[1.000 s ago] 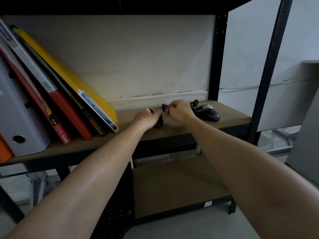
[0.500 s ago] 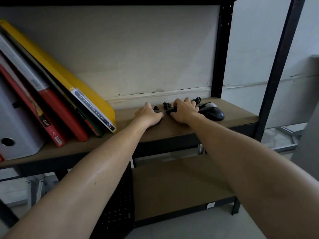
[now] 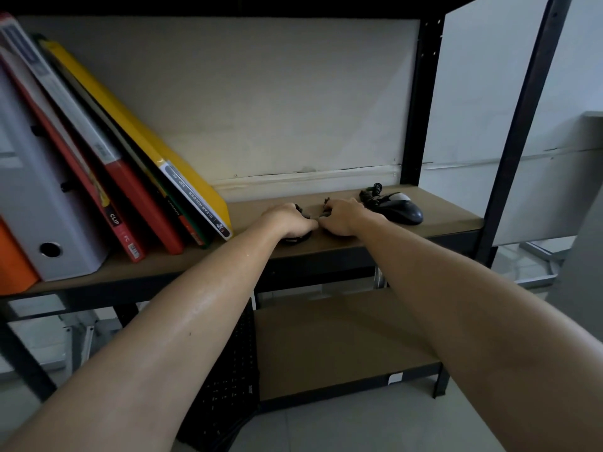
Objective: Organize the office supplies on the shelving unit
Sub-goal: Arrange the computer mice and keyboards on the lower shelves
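Note:
Both my hands lie close together on the middle shelf board (image 3: pixel 447 223). My left hand (image 3: pixel 288 220) is curled over a small dark rounded object (image 3: pixel 293 239) that peeks out under the palm. My right hand (image 3: pixel 342 216) is curled too, its fingers closed on a small black piece (image 3: pixel 324 203), which looks like a bit of cord. What exactly these black items are stays hidden by the fingers. A black and grey computer mouse (image 3: pixel 399 211) with its bundled cable (image 3: pixel 372 190) lies just right of my right hand.
Leaning binders fill the shelf's left part: yellow folder (image 3: pixel 137 138), red folders (image 3: pixel 137 197), grey lever-arch file (image 3: pixel 42 203), orange one (image 3: pixel 13 259). A black keyboard (image 3: pixel 228 386) stands against the lower shelf (image 3: pixel 326 347). Black uprights (image 3: pixel 518 132) frame the right side.
My hands have lowered from pinching the small black piece above the board to curling down onto the shelf, closer together. The view has shifted slightly.

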A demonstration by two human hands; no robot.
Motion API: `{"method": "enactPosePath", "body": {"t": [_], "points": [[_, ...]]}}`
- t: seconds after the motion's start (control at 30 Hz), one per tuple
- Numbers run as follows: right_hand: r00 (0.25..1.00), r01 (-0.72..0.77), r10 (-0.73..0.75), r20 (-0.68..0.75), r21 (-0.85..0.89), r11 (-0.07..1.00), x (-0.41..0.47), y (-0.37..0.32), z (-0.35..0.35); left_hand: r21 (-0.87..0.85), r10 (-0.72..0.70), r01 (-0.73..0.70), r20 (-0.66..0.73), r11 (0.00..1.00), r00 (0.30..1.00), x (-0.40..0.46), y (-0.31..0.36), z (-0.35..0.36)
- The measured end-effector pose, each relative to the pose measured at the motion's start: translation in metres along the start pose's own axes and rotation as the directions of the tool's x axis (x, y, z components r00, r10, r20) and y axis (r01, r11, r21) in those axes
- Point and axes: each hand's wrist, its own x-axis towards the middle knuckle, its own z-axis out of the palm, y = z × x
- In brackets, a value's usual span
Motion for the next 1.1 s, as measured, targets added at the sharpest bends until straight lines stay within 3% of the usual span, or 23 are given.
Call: {"method": "enactPosePath", "body": {"t": [0.3,0.5,0.87,1.1], "points": [[0.998,0.02,-0.018,0.063,-0.044,0.999,-0.016,-0.005,-0.005,0.002,-0.017,0.017,0.029,1.0,0.999,-0.013,0.002,-0.003],[1.0,-0.004,0.004,-0.02,-0.013,1.0,-0.03,-0.005,-0.004,-0.094,-0.038,0.033,-0.054,0.995,0.998,-0.024,-0.003,0.004],[0.994,0.017,-0.011,-0.108,0.052,0.998,-0.096,-0.002,-0.014,-0.159,0.005,-0.03,-0.152,0.987,0.988,-0.101,-0.003,0.006],[0.993,0.108,-0.103,-0.061,0.097,0.989,-0.165,0.014,-0.014,-0.175,0.038,-0.066,-0.162,0.982,0.986,-0.163,-0.017,0.024]]}}
